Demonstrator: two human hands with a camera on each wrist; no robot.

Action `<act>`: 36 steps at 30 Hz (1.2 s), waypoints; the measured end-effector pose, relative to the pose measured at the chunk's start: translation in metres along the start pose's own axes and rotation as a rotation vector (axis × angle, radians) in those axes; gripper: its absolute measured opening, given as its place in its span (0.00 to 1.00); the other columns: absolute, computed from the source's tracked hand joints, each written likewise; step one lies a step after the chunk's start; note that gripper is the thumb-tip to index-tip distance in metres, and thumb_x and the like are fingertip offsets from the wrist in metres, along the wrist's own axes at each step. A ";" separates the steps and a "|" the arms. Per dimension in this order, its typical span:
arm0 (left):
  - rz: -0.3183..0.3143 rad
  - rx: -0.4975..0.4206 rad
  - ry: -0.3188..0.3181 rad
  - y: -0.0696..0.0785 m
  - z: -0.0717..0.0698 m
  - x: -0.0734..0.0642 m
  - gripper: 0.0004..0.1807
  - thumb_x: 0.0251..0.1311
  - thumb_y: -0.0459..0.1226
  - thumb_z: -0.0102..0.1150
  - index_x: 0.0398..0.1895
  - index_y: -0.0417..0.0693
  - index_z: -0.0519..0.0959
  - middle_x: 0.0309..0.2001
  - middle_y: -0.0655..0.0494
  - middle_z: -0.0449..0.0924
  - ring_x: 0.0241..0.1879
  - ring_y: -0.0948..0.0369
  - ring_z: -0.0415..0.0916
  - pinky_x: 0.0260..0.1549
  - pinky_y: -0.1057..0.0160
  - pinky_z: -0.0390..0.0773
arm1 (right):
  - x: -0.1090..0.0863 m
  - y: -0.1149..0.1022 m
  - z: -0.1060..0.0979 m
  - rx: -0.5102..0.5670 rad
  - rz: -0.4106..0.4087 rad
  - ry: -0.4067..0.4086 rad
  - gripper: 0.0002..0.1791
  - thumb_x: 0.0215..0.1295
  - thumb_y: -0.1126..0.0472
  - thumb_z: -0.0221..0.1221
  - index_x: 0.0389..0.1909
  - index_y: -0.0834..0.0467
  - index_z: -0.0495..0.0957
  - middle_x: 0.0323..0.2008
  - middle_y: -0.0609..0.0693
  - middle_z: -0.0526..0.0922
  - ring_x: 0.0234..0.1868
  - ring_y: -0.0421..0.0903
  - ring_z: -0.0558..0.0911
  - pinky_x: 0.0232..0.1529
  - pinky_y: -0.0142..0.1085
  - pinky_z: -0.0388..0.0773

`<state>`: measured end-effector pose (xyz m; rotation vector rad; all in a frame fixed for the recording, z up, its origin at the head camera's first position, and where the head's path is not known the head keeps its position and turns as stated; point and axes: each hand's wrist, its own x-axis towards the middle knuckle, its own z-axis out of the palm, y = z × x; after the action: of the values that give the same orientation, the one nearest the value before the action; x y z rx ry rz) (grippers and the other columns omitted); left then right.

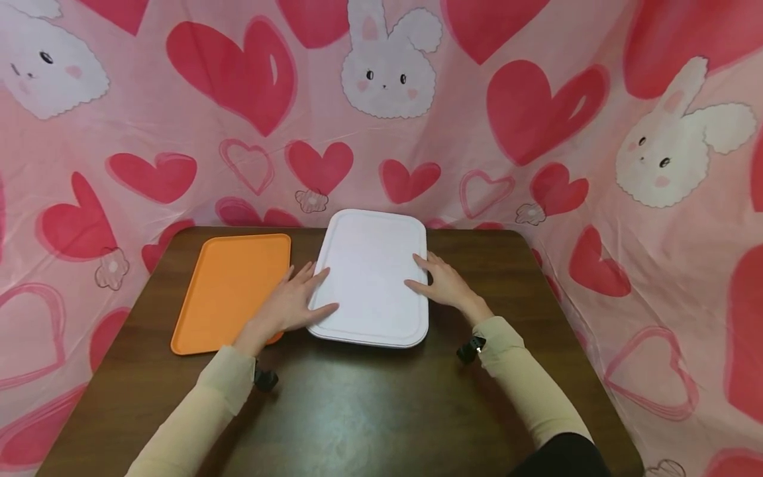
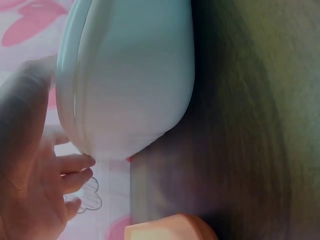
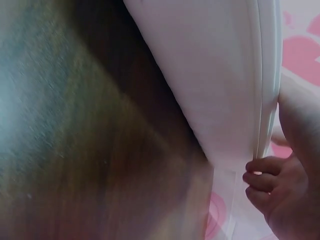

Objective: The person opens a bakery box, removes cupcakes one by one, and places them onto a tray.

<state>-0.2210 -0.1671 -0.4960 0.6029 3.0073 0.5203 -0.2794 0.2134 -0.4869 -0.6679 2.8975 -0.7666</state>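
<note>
A white rectangular box (image 2: 140, 70) with rounded corners stands on the table, its flat white lid (image 1: 369, 278) on top. My left hand (image 1: 289, 301) grips the lid's left edge, thumb and index finger over the top and other fingertips at the rim. On the opposite edge, my right hand (image 1: 446, 281) holds the lid in a similar way, its fingertips at the rim in the right wrist view. A thin seam runs between lid and box. What the box contains is hidden.
An orange tray (image 1: 232, 285) lies flat left of the box, partly behind my left hand and wrist. The dark wooden table (image 1: 357, 411) reaches back to a pink curtain (image 1: 369, 152) with hearts and rabbits, which also hangs along both sides.
</note>
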 end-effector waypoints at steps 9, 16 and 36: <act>-0.019 -0.008 0.026 0.009 0.004 -0.009 0.53 0.68 0.70 0.57 0.88 0.51 0.62 0.85 0.36 0.61 0.88 0.41 0.55 0.88 0.32 0.48 | 0.016 0.016 -0.004 0.024 -0.034 -0.048 0.48 0.73 0.37 0.67 0.85 0.58 0.65 0.83 0.76 0.61 0.83 0.75 0.65 0.81 0.71 0.65; -0.013 -0.012 0.044 0.011 0.004 -0.012 0.53 0.68 0.70 0.58 0.87 0.50 0.63 0.85 0.36 0.61 0.88 0.41 0.56 0.88 0.33 0.49 | 0.027 0.034 0.004 0.035 -0.058 -0.033 0.49 0.72 0.31 0.65 0.85 0.54 0.66 0.83 0.74 0.63 0.83 0.72 0.66 0.80 0.72 0.65; -0.009 -0.003 0.038 0.008 0.005 -0.012 0.54 0.68 0.70 0.58 0.89 0.53 0.60 0.86 0.37 0.59 0.89 0.43 0.54 0.88 0.32 0.47 | 0.016 0.017 -0.003 0.161 0.022 -0.068 0.47 0.75 0.44 0.69 0.87 0.54 0.60 0.88 0.68 0.53 0.89 0.68 0.56 0.85 0.69 0.60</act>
<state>-0.2068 -0.1630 -0.4985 0.5862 3.0430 0.5418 -0.3010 0.2215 -0.4919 -0.6299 2.7412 -0.9432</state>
